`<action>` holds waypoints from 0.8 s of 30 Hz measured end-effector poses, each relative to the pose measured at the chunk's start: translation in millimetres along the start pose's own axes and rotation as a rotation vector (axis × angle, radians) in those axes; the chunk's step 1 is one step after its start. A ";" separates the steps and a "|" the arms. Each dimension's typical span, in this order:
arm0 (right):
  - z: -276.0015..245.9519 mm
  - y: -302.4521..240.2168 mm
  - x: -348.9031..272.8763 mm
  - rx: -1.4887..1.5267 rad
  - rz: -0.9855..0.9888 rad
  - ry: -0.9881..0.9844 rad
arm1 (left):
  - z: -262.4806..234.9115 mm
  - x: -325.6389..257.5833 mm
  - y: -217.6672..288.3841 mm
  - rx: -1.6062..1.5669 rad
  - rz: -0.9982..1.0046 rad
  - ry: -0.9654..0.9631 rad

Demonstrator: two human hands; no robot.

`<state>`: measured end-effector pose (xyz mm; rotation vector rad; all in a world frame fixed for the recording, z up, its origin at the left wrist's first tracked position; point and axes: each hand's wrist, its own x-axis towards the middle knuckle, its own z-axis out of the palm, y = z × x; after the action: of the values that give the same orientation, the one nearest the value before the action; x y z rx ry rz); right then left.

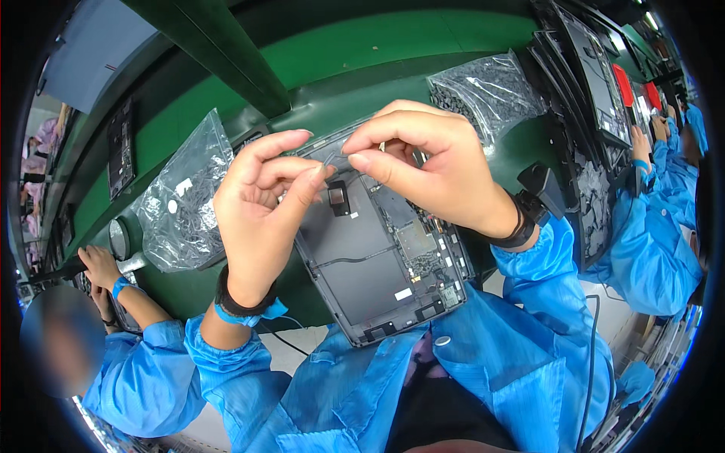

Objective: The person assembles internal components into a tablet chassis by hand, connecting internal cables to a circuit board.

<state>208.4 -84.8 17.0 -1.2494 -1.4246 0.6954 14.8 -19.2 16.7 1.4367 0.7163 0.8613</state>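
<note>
My left hand (260, 192) is raised over the far part of an opened dark device housing (359, 283). Its thumb and a finger pinch a tiny, thin, pale strip (330, 158). Close beside it, my right hand (438, 162) has thumb and index finger drawn together; whatever lies between them is too small to make out. Below the hands, the housing shows a circuit board (414, 243) along its right side and a black cable across the middle. A small black part (337, 198) with a shiny face sits under my left fingertips.
Clear bags of small dark parts lie left (185, 200) and far right (487, 94) on the green bench (298, 302). Dark panels (563, 90) stand stacked at right, near a black wrist-worn block (540, 189). A green post (219, 49) rises behind. Co-workers in blue sit on both sides.
</note>
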 end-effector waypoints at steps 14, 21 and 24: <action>-28.9 21.8 24.3 -0.696 -0.644 0.012 | 17.7 37.2 -17.8 0.462 0.439 -0.042; -32.6 49.7 22.9 -0.862 -0.644 -0.023 | 9.5 56.6 -17.6 0.771 0.322 -0.190; -31.4 54.8 23.9 -1.007 -0.683 -0.172 | 7.2 61.3 -32.1 0.958 0.376 -0.244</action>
<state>258.1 -53.6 -16.5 -1.2772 -2.2983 -0.4731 55.6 30.6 -9.8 2.5456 0.7100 0.6055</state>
